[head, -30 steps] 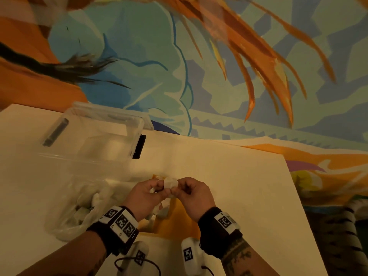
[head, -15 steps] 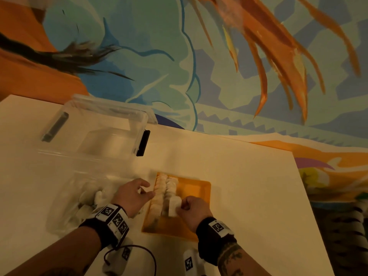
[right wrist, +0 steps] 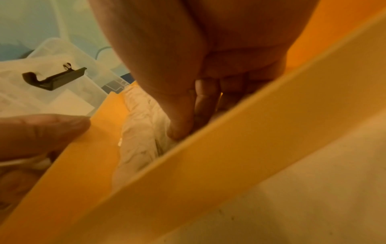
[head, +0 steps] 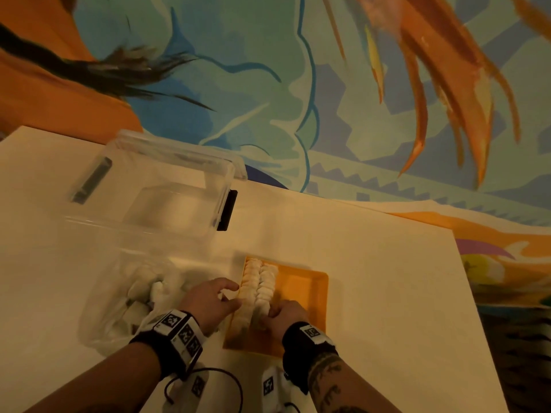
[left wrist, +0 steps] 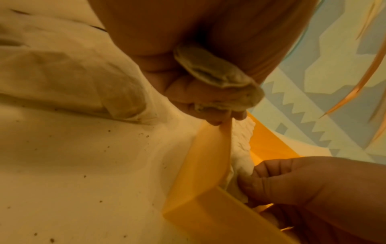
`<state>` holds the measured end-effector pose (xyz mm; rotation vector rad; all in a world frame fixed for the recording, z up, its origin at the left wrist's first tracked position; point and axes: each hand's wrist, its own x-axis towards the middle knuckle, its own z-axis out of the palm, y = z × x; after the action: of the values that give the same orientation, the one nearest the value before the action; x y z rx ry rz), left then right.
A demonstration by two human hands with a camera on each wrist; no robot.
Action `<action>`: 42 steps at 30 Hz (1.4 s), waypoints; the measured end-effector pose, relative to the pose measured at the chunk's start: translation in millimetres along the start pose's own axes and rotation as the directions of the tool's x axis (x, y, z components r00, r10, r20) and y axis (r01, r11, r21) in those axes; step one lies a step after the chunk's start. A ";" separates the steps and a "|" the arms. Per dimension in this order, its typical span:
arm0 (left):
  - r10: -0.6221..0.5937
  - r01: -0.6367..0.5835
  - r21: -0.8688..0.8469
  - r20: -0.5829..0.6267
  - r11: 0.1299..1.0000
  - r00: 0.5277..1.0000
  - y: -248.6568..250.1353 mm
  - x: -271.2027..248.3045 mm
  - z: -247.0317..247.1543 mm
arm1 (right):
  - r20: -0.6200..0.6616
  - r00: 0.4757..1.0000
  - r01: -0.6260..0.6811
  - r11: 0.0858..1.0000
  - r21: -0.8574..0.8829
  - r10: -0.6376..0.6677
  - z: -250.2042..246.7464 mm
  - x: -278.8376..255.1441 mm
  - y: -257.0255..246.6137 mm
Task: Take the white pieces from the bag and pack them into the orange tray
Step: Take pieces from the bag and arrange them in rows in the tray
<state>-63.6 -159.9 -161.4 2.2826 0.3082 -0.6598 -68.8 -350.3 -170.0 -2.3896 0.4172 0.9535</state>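
Observation:
The orange tray (head: 301, 296) lies on the white table and holds two rows of white pieces (head: 258, 286) along its left side. My right hand (head: 283, 315) reaches into the tray at the near end of the second row. Its thumb and fingers (right wrist: 180, 125) pinch a white piece (left wrist: 240, 171) down against that row. My left hand (head: 213, 299) rests its fingertips on the tray's left rim (left wrist: 208, 148). The left hand's curled fingers hold another crumpled white piece (left wrist: 217, 77). The clear bag (head: 134, 302), with more white pieces in it, lies left of the tray.
An open clear plastic box (head: 155, 198) with a black latch (head: 227, 210) stands behind the bag. Cables and small white devices (head: 208, 383) lie at the table's near edge. The table's right edge (head: 471, 308) runs past the tray, with a painted surface beyond.
One second ago both hands held a white piece together above the tray. The right hand has since carried it down into the second row, and the left hand has moved to the tray's left rim.

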 end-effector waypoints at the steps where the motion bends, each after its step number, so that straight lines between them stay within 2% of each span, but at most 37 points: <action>1: 0.005 -0.005 0.001 0.003 1.000 1.000 -0.7 0.3 0.3 | -0.003 1.000 0.002 1.000 -0.002 -0.002 0.6 0.4 -0.3; 5: 0.007 -0.007 -0.009 -0.005 1.000 1.000 -3.1 1.0 1.3 | -0.008 1.000 0.020 0.999 -0.033 -0.021 2.3 0.6 0.7; 8: 0.001 -0.002 -0.018 -0.035 1.000 0.999 -2.7 -0.7 -0.6 | -0.004 1.000 0.003 1.000 0.025 -0.003 3.4 -1.2 3.9; 12: -0.009 -0.008 -0.261 -0.063 0.965 0.998 6.3 -3.9 -6.7 | -0.078 0.997 0.024 0.997 0.076 -0.018 -7.3 -13.1 4.5; 14: -0.002 -0.027 -0.420 -0.069 0.907 0.998 15.9 -7.2 -9.3 | -0.131 0.983 0.150 0.977 0.149 -0.131 -14.8 -22.8 0.9; 17: 0.014 -0.069 -0.637 -0.091 0.767 0.996 36.0 -18.8 -10.5 | -0.140 0.934 0.356 0.869 0.344 -0.328 -23.3 -46.4 -8.6; 19: 0.065 -0.117 -0.740 -0.100 0.662 0.993 52.0 -29.5 -8.9 | -0.111 0.920 0.383 0.796 0.469 -0.377 -29.6 -64.4 -14.9; 22: 0.118 -0.166 -0.775 -0.118 0.610 0.986 69.4 -42.6 -4.0 | -0.095 0.924 0.348 0.714 0.608 -0.370 -36.3 -80.8 -18.5; 24: 0.141 -0.188 -0.772 -0.128 0.608 0.982 75.4 -48.9 1.2 | -0.081 0.943 0.289 0.679 0.675 -0.322 -38.3 -84.9 -17.4; 27: 0.167 -0.233 -0.711 -0.163 0.664 0.972 78.4 -54.3 7.4 | 0.030 0.960 0.143 0.578 0.803 -0.278 -41.7 -91.9 -14.8; 30: 0.195 -0.275 -0.667 -0.195 0.692 0.961 82.5 -59.3 10.6 | 0.061 0.956 0.104 0.523 0.846 -0.288 -44.9 -94.9 -9.9; 33: 0.131 -0.272 -0.638 -0.260 0.721 0.957 84.0 -59.1 14.4 | 0.016 0.960 0.126 0.483 0.866 -0.280 -48.2 -96.2 -5.0; 36: 0.090 -0.262 -0.634 -0.290 0.728 0.953 88.2 -61.5 16.8 | -0.073 0.956 0.202 0.455 0.867 -0.284 -51.3 -96.6 0.6; 42: 0.102 -0.211 -0.676 -0.197 0.707 0.975 92.0 -68.5 17.9 | -0.256 0.918 0.382 0.502 0.776 -0.302 -62.9 -98.0 10.1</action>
<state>-90.9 -239.2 -81.3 1.5936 0.3529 -0.2154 -108.3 -386.3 -66.0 -1.5383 0.2947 0.3210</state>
